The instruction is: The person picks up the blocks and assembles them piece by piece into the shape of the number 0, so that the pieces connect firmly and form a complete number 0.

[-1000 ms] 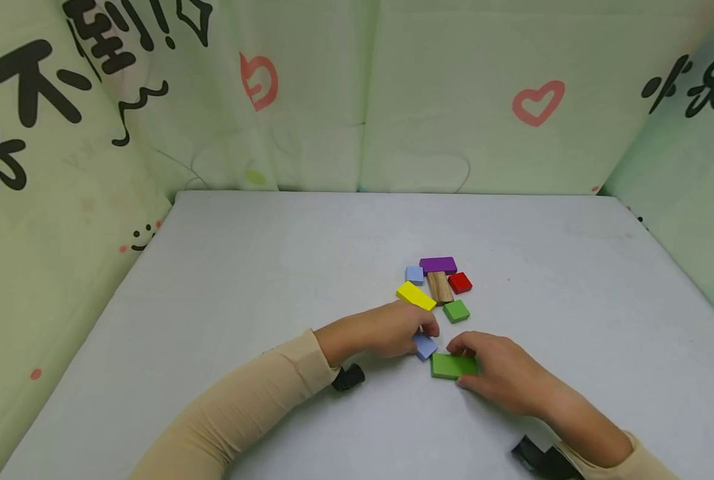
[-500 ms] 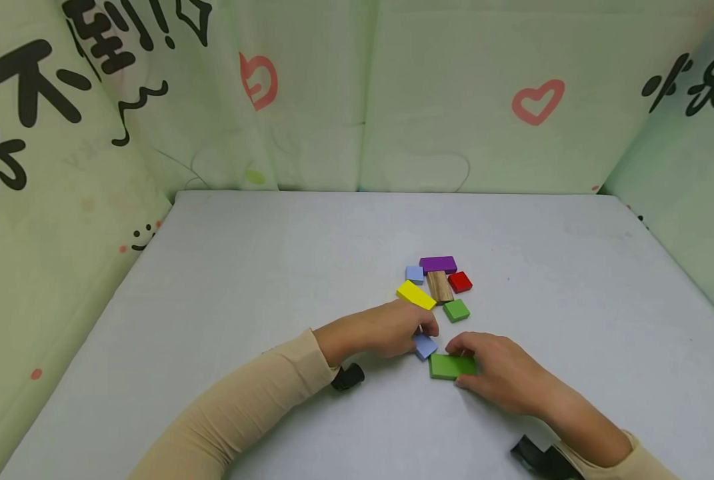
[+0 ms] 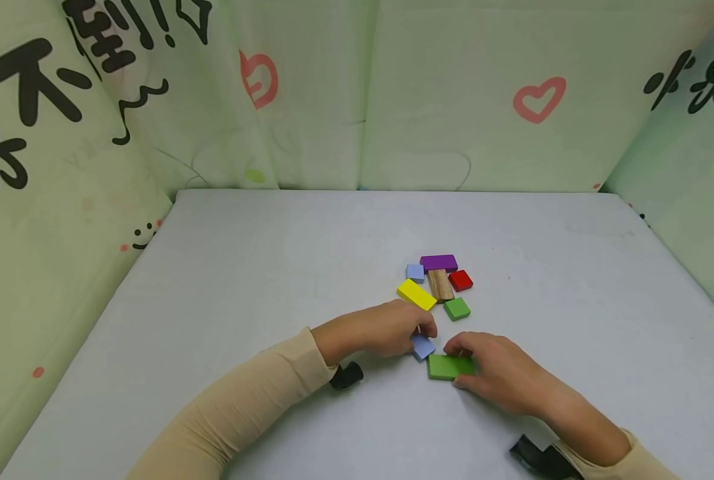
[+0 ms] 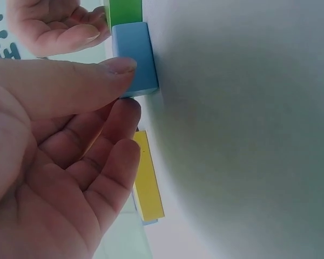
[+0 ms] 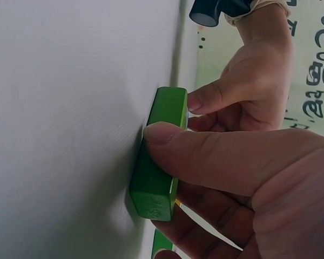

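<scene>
With thumb and fingers, my left hand (image 3: 393,328) pinches a light blue block (image 3: 423,348) lying on the table; the left wrist view shows the thumb along that blue block (image 4: 136,56). My right hand (image 3: 501,370) grips a long green block (image 3: 449,367) by its right part, thumb on the near side, fingers on the far side. The green block's left end sits close to the blue block's near corner. Just beyond the left hand lies a yellow block (image 3: 417,294), and a small green block (image 3: 457,309) is to its right.
Farther back, a wood-grained block (image 3: 440,285) stands among a purple block (image 3: 439,263), a small light blue block (image 3: 415,273) and a red block (image 3: 461,280). The white table (image 3: 273,253) is bordered by a printed green curtain (image 3: 441,100).
The long green block has slid slightly left with my right hand, toward the blue block. My left hand and the blue block have shifted left by a hair.
</scene>
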Available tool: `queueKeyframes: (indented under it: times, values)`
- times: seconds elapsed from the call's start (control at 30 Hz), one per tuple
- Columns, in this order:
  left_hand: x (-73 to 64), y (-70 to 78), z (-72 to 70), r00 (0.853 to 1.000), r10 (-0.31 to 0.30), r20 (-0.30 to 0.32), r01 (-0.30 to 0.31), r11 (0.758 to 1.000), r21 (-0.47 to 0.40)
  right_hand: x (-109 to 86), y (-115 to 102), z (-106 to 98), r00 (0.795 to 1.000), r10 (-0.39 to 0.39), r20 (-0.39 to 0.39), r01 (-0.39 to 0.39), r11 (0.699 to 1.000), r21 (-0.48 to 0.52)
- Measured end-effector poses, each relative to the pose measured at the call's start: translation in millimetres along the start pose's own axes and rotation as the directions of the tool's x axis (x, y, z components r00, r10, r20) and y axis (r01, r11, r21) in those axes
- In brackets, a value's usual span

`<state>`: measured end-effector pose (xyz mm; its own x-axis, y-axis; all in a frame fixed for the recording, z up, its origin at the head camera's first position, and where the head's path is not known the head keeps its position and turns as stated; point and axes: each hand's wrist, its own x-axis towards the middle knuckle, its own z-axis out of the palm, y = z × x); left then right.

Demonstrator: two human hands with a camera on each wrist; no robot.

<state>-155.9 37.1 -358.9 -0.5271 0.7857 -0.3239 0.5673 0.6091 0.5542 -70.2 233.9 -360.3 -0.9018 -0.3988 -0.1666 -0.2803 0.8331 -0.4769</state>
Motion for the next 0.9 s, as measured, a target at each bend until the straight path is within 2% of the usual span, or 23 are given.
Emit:
queueKeyframes:
  times: [0.9]
  values:
    - [-4.3,-2.5,0.3,1.0,0.01,-0.015,-0.009,1.0,0.022,0.5,-1.8,2.8,1.0,-0.004,0.008,0.004,1.0,0.014]
